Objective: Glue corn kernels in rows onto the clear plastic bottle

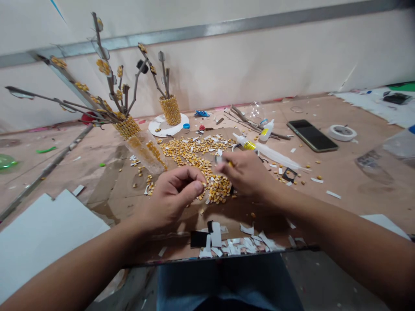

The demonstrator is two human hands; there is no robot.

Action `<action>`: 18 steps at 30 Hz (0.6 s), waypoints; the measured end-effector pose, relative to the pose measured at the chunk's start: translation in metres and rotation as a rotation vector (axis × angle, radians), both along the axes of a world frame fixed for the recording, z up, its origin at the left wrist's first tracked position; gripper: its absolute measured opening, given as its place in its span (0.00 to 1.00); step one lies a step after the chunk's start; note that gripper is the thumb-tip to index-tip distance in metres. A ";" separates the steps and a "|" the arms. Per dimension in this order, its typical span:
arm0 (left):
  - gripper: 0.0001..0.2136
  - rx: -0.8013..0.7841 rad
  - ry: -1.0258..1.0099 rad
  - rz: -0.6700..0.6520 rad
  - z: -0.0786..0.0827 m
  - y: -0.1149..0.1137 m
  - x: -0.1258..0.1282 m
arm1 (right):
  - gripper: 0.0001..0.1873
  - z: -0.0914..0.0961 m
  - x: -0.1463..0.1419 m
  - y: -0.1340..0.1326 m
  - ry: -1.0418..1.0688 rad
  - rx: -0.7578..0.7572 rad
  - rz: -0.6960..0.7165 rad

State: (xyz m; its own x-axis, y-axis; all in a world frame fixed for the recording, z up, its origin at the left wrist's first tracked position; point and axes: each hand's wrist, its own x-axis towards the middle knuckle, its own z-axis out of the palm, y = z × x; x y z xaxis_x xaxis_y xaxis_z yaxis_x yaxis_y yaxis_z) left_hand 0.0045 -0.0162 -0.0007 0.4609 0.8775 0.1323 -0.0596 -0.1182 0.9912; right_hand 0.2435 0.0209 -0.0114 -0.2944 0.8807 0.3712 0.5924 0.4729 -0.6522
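Observation:
My left hand [173, 194] is curled over the near edge of a pile of yellow corn kernels [197, 162], thumb and fingers pinched on a kernel. My right hand [248, 172] is closed on a small tool with a yellow handle and a metal tip [223, 162], held over the same pile. The kernels lie spread on a sheet of brown cardboard [116, 181]. To the left, a twig branch studded with kernels [106, 93] leans out of a kernel-covered cup [128, 126].
A second kernel-covered cup with twigs [170, 110] stands on a white disc. Glue bottles [266, 131], a clear glue tube [275, 154], a black phone [311, 135] and a tape roll [343, 132] lie to the right. Paper scraps [233, 244] litter the front edge. White sheet [45, 233] at left.

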 end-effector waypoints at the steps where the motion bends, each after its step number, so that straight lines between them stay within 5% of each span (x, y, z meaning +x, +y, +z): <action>1: 0.11 0.011 -0.010 -0.020 0.000 0.000 0.000 | 0.44 -0.001 0.004 0.005 0.038 -0.032 -0.058; 5: 0.13 -0.028 -0.008 0.042 -0.003 0.004 0.002 | 0.35 -0.002 0.012 0.015 0.133 0.034 -0.114; 10: 0.18 -0.117 0.010 0.038 -0.007 0.013 0.006 | 0.06 0.002 -0.003 -0.003 0.328 0.226 0.291; 13: 0.18 -0.156 0.030 0.044 -0.007 0.013 0.008 | 0.08 0.001 -0.008 -0.012 0.335 0.334 0.399; 18: 0.15 -0.135 0.136 0.100 -0.001 0.009 0.011 | 0.11 -0.003 -0.007 -0.012 0.286 0.343 0.362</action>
State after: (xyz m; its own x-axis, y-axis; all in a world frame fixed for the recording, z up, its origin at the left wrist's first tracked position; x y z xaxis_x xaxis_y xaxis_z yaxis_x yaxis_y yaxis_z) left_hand 0.0151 -0.0075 -0.0017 0.3764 0.9253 -0.0468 0.0815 0.0173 0.9965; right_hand 0.2366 0.0086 -0.0140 -0.4008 0.5578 0.7268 0.1757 0.8254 -0.5365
